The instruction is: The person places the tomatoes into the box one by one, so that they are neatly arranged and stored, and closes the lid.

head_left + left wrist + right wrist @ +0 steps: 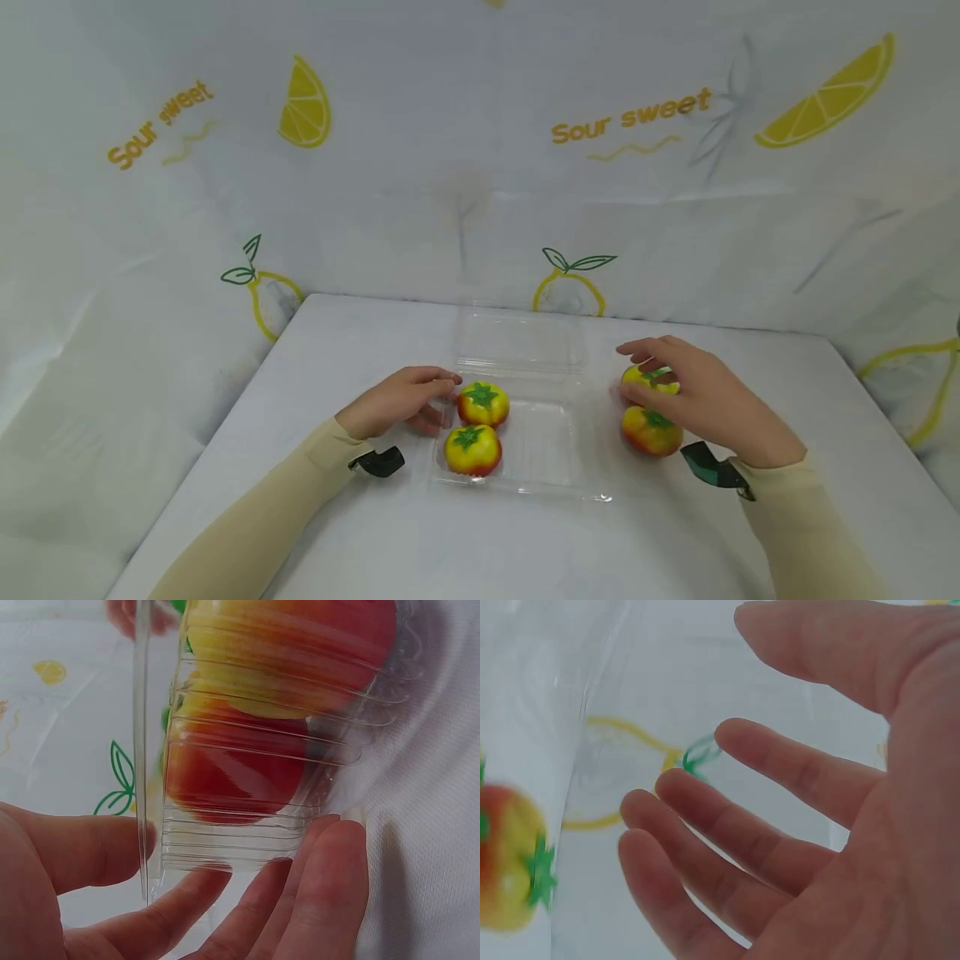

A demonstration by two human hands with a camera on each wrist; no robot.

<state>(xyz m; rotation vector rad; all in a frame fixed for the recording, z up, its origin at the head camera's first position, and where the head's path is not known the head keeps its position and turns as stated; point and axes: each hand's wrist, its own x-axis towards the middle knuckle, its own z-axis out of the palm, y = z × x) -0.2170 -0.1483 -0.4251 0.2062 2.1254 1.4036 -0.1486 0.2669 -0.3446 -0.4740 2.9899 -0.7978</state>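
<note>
A clear plastic clamshell box [543,433] lies on the table with its lid [519,340] folded back. Two yellow-and-red tomatoes with green star-shaped tops sit in its left half, a far tomato [483,403] and a near tomato [472,451]. My left hand [401,398] holds the box's left edge; in the left wrist view its thumb [97,851] is at the rim and the fingers lie against the ribbed wall. Right of the box are two more tomatoes, the nearer tomato [651,432] and one partly hidden tomato [637,379]. Over them is my right hand [701,400], fingers spread, holding nothing.
The white table [360,533] ends at the back against a white cloth [420,150] printed with lemons and lettering. Each wrist wears a dark band, the left band [381,462] and the right band [712,468].
</note>
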